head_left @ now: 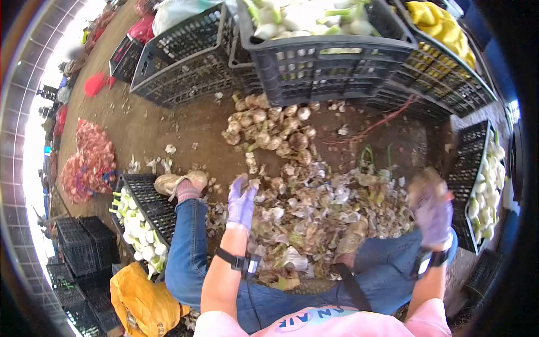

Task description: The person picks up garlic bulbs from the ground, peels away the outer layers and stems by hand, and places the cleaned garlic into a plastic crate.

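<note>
My left hand, in a purple glove with brown-stained fingertips, is raised over the near edge of the peelings. Its fingers point forward and stand a little apart, with nothing visible in them. Off to the right, my right hand wears a matching glove and is smeared by motion, close to the crate of white bulbs. Between the hands lies a broad heap of papery garlic skins. Just beyond it sits a pile of unpeeled garlic bulbs, brownish and loose on the floor.
A black crate heaped with white bulbs stands ahead, beside a crate holding yellow cloth. Another crate of bulbs is by my left leg, near a yellow sack. Red net bags lie farther left.
</note>
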The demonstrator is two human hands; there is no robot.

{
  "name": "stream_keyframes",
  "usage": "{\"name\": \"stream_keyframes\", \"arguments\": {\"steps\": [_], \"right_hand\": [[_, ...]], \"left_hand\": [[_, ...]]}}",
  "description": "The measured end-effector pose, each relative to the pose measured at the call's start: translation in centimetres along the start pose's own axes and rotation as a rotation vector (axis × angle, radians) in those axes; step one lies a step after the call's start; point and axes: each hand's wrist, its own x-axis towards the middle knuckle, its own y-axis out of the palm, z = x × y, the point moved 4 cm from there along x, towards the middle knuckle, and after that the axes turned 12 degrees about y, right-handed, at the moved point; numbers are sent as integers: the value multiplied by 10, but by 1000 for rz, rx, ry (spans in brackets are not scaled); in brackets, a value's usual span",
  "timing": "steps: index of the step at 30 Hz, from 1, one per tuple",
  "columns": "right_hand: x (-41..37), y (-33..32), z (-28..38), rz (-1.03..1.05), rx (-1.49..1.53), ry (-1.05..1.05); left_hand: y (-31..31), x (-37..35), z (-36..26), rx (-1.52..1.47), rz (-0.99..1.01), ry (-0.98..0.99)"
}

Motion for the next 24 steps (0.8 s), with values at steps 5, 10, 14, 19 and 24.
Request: {"name": "stream_keyframes", "arguments": {"steps": [5, 10, 14, 19, 24], "right_hand": [[14, 65, -114, 95, -259, 562], [24, 79, -138, 202, -590, 648], [28, 88, -138, 189, -657, 589], [34, 90, -136, 138, -834, 248], [4, 118, -131, 201, -445, 144]], "left_hand": [[0, 79, 20, 110, -62, 78], [73, 134, 20, 338, 120, 66], [88, 133, 5, 651, 38, 119], [101, 33, -39, -223, 360, -47], [83, -64, -106, 213, 557, 557]]}}
